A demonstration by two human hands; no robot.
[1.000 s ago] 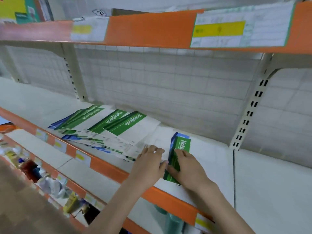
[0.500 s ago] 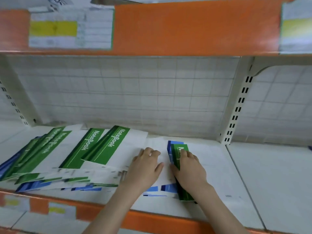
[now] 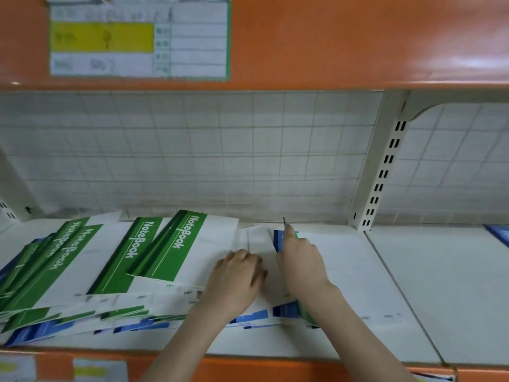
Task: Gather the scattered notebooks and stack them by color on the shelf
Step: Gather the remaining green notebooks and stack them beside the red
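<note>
Hands mid-sort: R hand pinches notebooks stood on edge, long axis 12–6 o'clock; L hand rests flat, fingers relaxed, on loose pile at its 9 o'clock on shelf. R hand nearer.

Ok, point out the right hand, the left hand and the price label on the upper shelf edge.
right hand (image 3: 301,260): head view, on the back of the hand.
left hand (image 3: 237,274): head view, on the back of the hand.
price label (image 3: 137,40): head view, near the middle, at the yellow patch's right end.
</note>
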